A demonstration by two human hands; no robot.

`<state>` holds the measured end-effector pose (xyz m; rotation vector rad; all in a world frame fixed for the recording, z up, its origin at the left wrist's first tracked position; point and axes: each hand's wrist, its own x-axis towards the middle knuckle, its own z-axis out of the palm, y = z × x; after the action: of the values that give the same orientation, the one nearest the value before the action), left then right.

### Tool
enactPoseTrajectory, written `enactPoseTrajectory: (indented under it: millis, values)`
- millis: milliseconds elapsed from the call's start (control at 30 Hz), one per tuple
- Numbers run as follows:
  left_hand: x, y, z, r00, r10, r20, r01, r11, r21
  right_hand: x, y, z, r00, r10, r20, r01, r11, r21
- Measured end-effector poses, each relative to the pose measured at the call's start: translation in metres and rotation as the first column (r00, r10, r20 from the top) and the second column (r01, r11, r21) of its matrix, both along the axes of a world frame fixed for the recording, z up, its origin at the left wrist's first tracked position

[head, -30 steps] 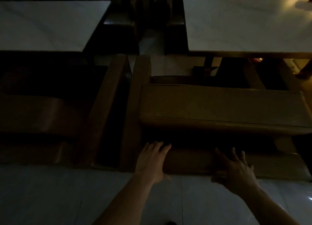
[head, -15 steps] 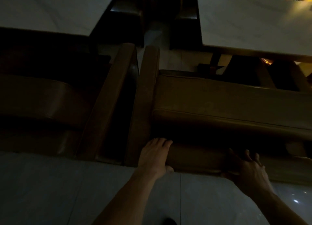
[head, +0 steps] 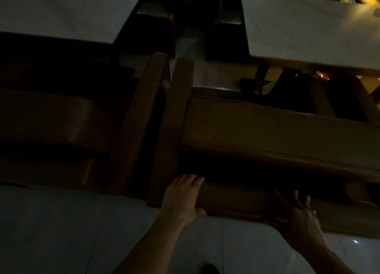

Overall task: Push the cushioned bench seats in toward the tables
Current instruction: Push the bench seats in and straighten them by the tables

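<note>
The scene is dim. A brown cushioned bench [head: 273,134] stands below me at the right, in front of a white-topped table [head: 304,29]. My left hand [head: 183,197] rests on the top of the bench's backrest [head: 236,199] near its left end, fingers curled over the edge and thumb against the near face. My right hand [head: 298,216] presses flat on the same backrest further right, fingers spread. A second cushioned bench [head: 53,119] stands at the left, before another white table [head: 67,10].
The two benches' wooden side arms [head: 174,117] stand close together with a narrow dark gap between them. Pale tiled floor [head: 61,232] lies under me. Dark benches stand beyond the tables. Yellow-lit clutter shows at the top right.
The right bench has shifted away from me toward its table, and its seat now reaches under the table's edge. Both hands stayed on the backrest and went with it.
</note>
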<state>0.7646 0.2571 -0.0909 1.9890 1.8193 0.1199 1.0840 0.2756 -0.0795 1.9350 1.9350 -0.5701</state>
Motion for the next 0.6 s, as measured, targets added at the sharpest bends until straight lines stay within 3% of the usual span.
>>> enactPoseTrajectory:
  millis: [367,600]
  values:
    - [-0.008,0.023,-0.004,0.999,-0.047,-0.008,0.047,0.999,-0.008,0.001,0.023,-0.008,0.999,-0.013,-0.032,0.012,1.0,-0.019]
    - [0.001,0.042,0.0,1.0,0.006,-0.008,-0.006,1.0,-0.002,0.004,0.042,-0.006,0.995,-0.019,-0.095,0.026,0.997,0.07]
